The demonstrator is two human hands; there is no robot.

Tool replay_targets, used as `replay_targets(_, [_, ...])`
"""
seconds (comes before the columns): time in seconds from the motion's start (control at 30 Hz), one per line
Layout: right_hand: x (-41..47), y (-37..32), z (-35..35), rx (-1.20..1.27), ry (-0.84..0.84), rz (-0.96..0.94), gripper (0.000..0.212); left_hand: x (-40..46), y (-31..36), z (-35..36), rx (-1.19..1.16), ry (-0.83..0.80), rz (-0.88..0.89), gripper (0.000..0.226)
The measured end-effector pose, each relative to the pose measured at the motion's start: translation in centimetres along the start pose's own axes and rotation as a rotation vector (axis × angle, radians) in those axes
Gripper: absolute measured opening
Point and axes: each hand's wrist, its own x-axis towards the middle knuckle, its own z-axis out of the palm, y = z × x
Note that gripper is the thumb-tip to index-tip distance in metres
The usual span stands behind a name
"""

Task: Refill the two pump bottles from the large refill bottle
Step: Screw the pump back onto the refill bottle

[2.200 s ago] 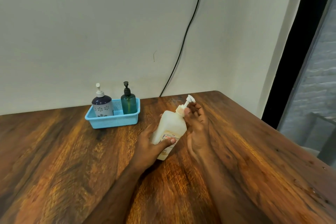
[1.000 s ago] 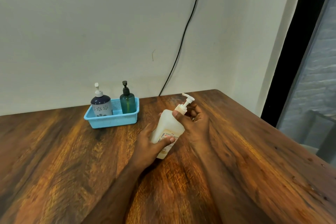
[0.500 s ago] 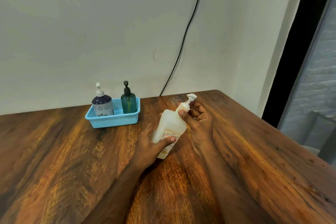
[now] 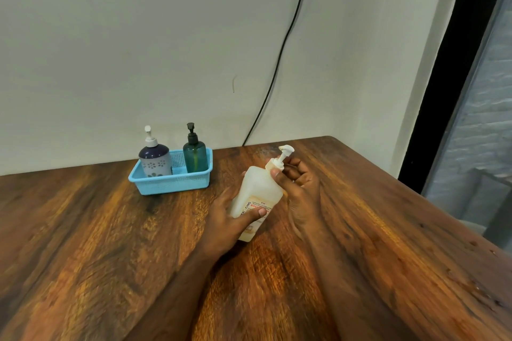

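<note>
The large translucent refill bottle (image 4: 259, 191) stands tilted on the wooden table (image 4: 83, 243), its white pump head (image 4: 286, 151) pointing up and right. My left hand (image 4: 230, 219) is wrapped around its lower body, thumb across the label. My right hand (image 4: 297, 183) pinches the pump collar at the neck. A dark blue pump bottle with a flower pattern (image 4: 154, 159) and a teal pump bottle (image 4: 195, 153) stand upright in a light blue basket (image 4: 171, 184), to the left of my hands.
A pale wall runs along the table's far edge, and a black cable (image 4: 285, 44) hangs down it behind the table. The table's right edge drops off beside a dark window frame (image 4: 448, 69).
My right hand's fingers have shifted around the pump collar while the pump head has swung from side to side. The left hand and the bottle's body have stayed put.
</note>
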Motion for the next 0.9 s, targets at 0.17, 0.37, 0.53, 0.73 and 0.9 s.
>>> replay_targets(0.17, [0.10,-0.13,-0.11,-0.093,0.007,-0.058,0.023,0.11,-0.12,0.01,0.001,-0.003,0.006,0.061])
replay_targets(0.37, [0.15,0.13,-0.07,-0.167,0.024,-0.055,0.025,0.15,-0.18,0.11,0.011,0.001,0.007,0.059])
replay_targets(0.53, [0.65,0.12,0.06,-0.213,0.112,-0.034,0.042,0.13,-0.05,0.33,0.024,0.003,0.020,0.066])
replay_targets(0.73, [0.53,0.19,0.20,0.069,0.021,0.008,0.044,0.16,-0.43,0.28,0.029,-0.007,0.025,0.077])
replay_targets(0.9, [0.38,-0.08,-0.35,0.075,-0.002,0.005,0.025,0.10,-0.15,0.31,0.015,-0.002,0.030,0.066])
